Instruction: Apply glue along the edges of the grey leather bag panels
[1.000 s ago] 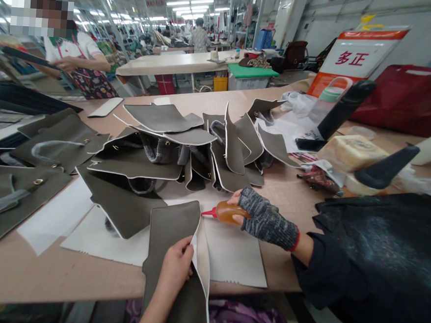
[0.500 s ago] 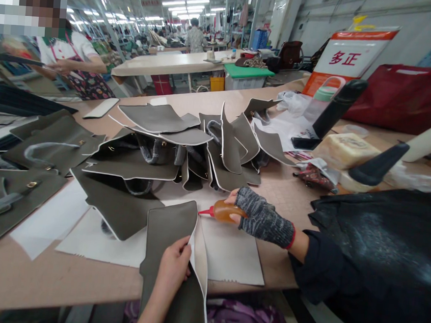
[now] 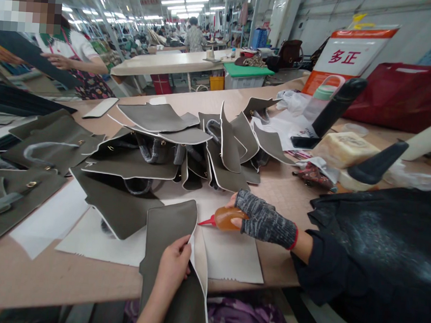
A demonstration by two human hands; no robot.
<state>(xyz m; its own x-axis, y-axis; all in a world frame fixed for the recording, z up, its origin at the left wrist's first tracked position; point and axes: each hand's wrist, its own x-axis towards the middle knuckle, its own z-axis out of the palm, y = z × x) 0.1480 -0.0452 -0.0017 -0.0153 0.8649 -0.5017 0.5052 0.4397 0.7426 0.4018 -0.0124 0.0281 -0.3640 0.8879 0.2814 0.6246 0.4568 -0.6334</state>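
My left hand pinches the white edge of a grey-brown leather bag panel, which reaches over the table's front edge. A pale lining layer shows beside that edge, just right of my fingers. My right hand, in a dark grey fingerless knit glove, is closed around a squeeze bottle of amber liquid. Its red nozzle tip points left and sits at the panel's edge, above my left fingers; whether it touches is too small to tell. Beneath lies a white sheet on the table.
Several grey-brown bag pieces with plastic-wrapped handles are piled behind my hands, and more lie at the left. A black bottle, a yellowish block and black material are at the right. A co-worker stands at the far left holding a dark panel.
The bottle in my right hand has moved slightly down along the panel's edge, its nozzle now tilted downward. My left hand stays put. The co-worker's dark panel has been raised and turned.
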